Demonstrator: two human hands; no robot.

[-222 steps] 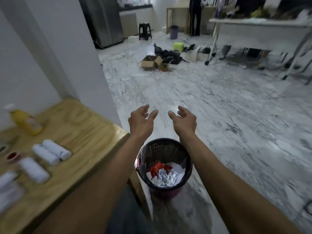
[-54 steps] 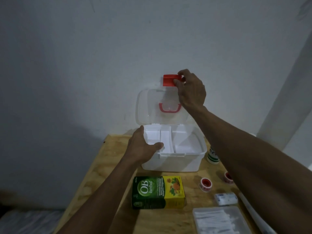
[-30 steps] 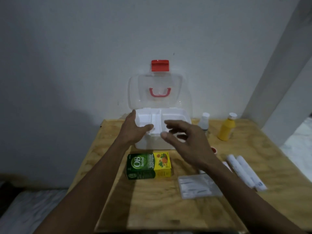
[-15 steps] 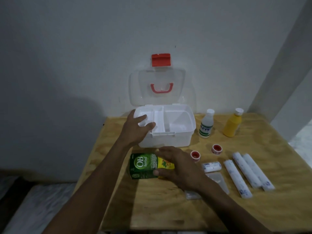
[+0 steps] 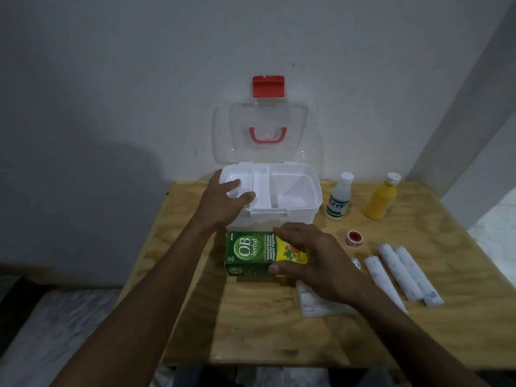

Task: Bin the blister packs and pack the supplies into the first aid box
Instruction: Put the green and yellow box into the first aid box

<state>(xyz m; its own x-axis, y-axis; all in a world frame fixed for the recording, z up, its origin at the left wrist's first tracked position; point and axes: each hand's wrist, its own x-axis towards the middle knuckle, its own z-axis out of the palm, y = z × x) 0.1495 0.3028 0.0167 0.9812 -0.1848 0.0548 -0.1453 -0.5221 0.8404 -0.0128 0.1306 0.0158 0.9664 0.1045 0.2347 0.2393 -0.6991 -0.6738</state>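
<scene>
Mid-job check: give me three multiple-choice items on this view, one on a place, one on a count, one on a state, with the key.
1. Where does the left hand rest?
A. on the first aid box's front-left rim
B. on the yellow bottle
C. flat on the table

2. How many bottles stand right of the first aid box?
A. one
B. two
C. four

3. How is the box lid?
A. shut and latched
B. lying on the table
C. raised open

Key:
1 A, its fingers curl over that rim.
2 B, a white bottle and a yellow bottle.
3 C, it stands upright behind the tray, while the right hand grips the green OB herbal carton.
</scene>
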